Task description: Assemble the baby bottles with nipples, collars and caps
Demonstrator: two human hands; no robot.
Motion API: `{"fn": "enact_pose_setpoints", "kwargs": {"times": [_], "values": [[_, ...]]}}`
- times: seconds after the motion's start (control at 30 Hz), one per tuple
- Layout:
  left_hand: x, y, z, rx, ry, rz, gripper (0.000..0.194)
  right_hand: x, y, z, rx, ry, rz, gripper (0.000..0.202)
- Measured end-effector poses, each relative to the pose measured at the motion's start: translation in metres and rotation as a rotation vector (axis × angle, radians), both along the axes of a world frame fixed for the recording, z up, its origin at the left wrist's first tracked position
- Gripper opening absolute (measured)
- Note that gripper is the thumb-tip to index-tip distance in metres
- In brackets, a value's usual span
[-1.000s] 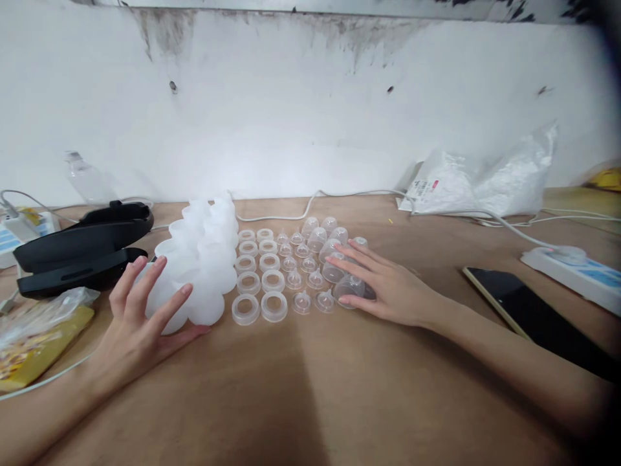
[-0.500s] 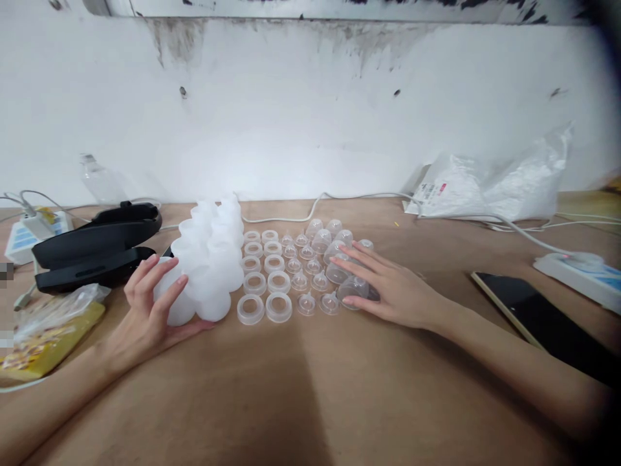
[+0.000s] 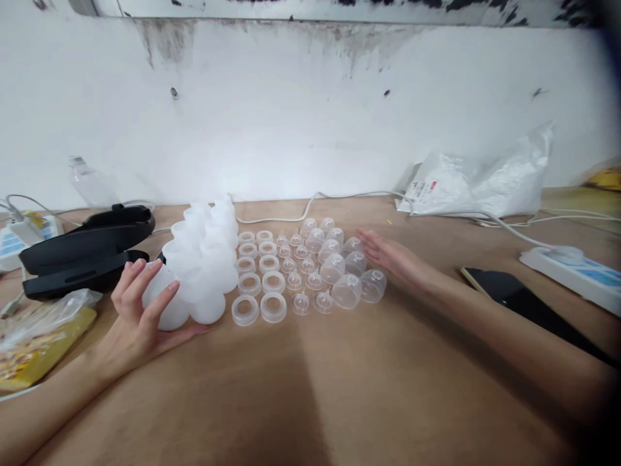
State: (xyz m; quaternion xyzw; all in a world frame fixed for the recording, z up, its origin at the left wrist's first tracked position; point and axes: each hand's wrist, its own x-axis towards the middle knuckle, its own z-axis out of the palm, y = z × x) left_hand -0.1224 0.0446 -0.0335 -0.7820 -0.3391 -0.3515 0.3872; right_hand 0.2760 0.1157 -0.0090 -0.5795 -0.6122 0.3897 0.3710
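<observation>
My left hand (image 3: pixel 143 304) rests with spread fingers against the front left of a block of frosted white bottles (image 3: pixel 208 265), thumb along the table at their base. Right of the bottles lie two columns of translucent rings (image 3: pixel 246 309), then two columns of clear nipples (image 3: pixel 301 302), then two columns of clear domed caps (image 3: pixel 346 291). My right hand (image 3: pixel 388 255) is on edge at the right side of the caps, fingers stretched out and holding nothing. Its fingertips are beside the farther caps.
On the left are a black case (image 3: pixel 87 243), a yellow snack bag (image 3: pixel 48 336), a clear bottle (image 3: pixel 92 181) and a power strip (image 3: pixel 12 246). A phone (image 3: pixel 524 310), another power strip (image 3: pixel 577 272), a white plastic bag (image 3: pixel 485 184) and cables are on the right.
My right hand has moved off the top of the caps to their right side and turned on edge. My left hand stays at the bottles. The view has shifted slightly.
</observation>
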Motion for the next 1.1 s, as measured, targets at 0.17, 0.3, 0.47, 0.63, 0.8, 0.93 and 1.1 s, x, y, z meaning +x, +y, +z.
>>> {"fn": "enact_pose_setpoints", "kwargs": {"times": [0.17, 0.3, 0.47, 0.63, 0.8, 0.93, 1.1], "values": [[-0.002, -0.001, -0.001, -0.002, -0.012, -0.002, 0.108, -0.003, 0.009, 0.003, -0.092, 0.058, 0.004, 0.058], [-0.002, 0.0, -0.001, -0.002, -0.005, 0.002, 0.107, -0.01, 0.007, 0.012, -0.123, 0.032, 0.073, 0.059], [0.0, -0.001, 0.001, 0.004, 0.005, -0.011, 0.108, -0.017, 0.003, 0.02, -0.098, -0.007, 0.137, 0.06], [-0.001, 0.0, 0.001, 0.021, -0.003, -0.024, 0.108, -0.011, 0.003, 0.014, 0.001, -0.148, 0.086, 0.067], [-0.002, -0.001, 0.001, 0.027, -0.008, -0.033, 0.105, -0.014, -0.003, 0.006, 0.034, -0.226, 0.064, 0.069], [0.0, -0.002, 0.001, -0.018, -0.021, -0.027, 0.104, -0.022, -0.002, 0.004, 0.042, -0.281, 0.066, 0.069], [0.001, -0.001, 0.0, -0.057, -0.064, -0.031, 0.102, -0.023, 0.001, 0.004, 0.073, -0.319, 0.069, 0.07]]}}
